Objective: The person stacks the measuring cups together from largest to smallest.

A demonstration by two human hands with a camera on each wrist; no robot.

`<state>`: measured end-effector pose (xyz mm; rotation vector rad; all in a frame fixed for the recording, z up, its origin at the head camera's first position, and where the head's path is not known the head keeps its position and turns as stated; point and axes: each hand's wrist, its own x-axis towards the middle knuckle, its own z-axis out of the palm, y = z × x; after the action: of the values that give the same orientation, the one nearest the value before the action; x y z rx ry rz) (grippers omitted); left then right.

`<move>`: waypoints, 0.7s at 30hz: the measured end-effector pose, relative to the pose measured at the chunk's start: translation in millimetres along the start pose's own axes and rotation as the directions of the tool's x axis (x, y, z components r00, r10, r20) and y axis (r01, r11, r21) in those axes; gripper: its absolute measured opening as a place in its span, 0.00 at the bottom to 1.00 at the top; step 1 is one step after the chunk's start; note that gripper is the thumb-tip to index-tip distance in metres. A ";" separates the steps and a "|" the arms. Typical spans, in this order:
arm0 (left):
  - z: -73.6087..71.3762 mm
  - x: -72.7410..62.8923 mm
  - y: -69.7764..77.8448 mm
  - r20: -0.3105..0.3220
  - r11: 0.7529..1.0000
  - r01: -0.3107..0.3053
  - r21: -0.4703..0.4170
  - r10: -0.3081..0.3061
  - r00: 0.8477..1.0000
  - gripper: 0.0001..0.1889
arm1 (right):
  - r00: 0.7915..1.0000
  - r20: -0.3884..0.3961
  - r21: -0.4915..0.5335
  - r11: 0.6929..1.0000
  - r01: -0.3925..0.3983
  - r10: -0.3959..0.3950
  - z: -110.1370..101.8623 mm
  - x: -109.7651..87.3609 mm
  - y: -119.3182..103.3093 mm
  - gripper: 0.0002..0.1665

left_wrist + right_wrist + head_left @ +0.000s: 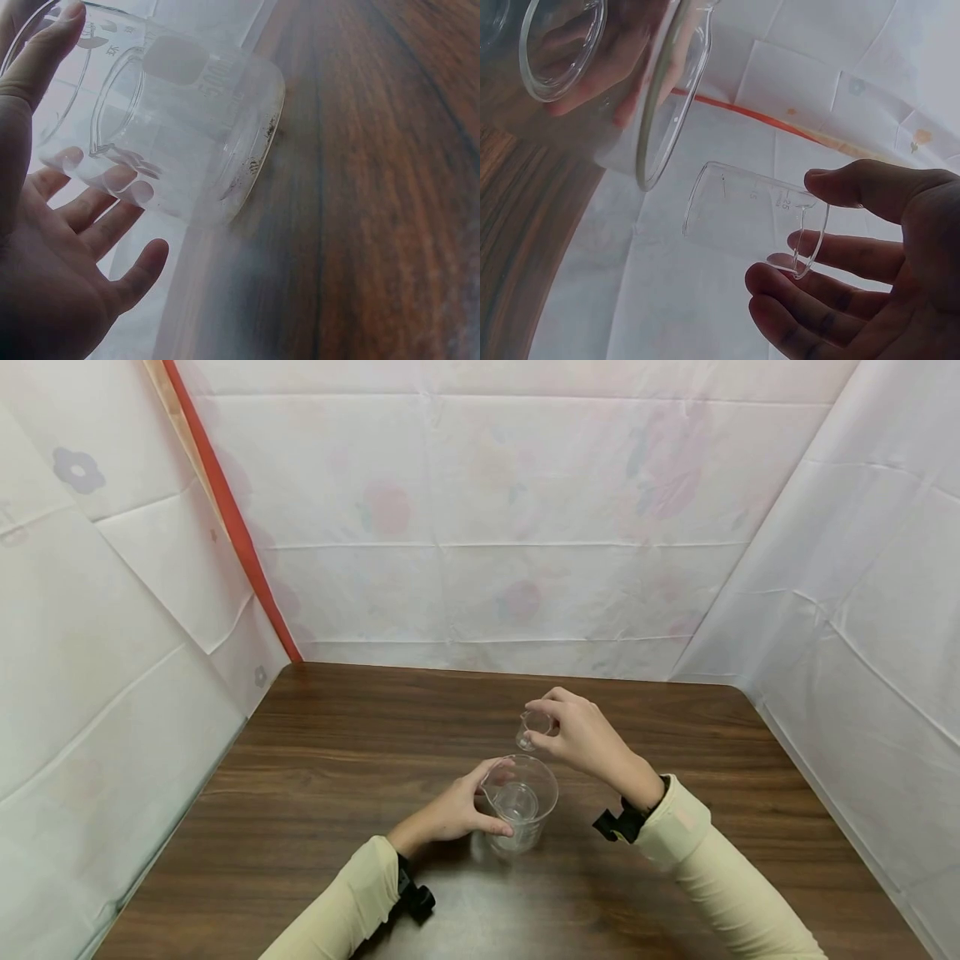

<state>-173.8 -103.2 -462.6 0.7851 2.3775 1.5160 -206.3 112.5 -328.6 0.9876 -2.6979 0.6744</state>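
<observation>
A large clear glass beaker (529,837) stands on the wooden table, its printed scale showing in the left wrist view. My left hand (453,807) holds it from the left side, thumb in front and fingers behind near the rim. Inside the large beaker sits a smaller glass beaker (120,101). My right hand (583,737) pinches a tiny clear beaker (742,214) by its rim between thumb and fingers. This tiny beaker is in the air, just beyond the large beaker's rim in the head view, and no contents show in it.
The dark wood table (315,827) is enclosed by pale printed sheets (480,510) at the back and both sides. A red strip (232,518) runs down the back left corner. Each wrist carries a black camera on a strap.
</observation>
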 end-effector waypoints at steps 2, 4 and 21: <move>-0.3 0.0 0.3 0.002 1.000 0.004 0.000 -0.004 1.000 0.48 | 1.000 -0.003 0.006 1.000 0.007 -0.007 -0.5 -0.9 -0.8 0.20; -0.5 0.0 0.4 0.001 1.000 0.002 0.004 -0.002 1.000 0.48 | 1.000 -0.002 0.018 1.000 0.015 -0.015 -1.0 -1.9 -1.4 0.20; -0.7 -1.6 3.0 0.005 1.000 0.004 0.012 -0.004 1.000 0.47 | 0.994 0.053 0.045 0.995 0.094 -0.096 -8.2 -5.0 -10.3 0.20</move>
<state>-171.9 -103.6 -459.8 0.7853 2.3851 1.4973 -195.7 112.3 -319.4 1.1528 -2.6733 0.6993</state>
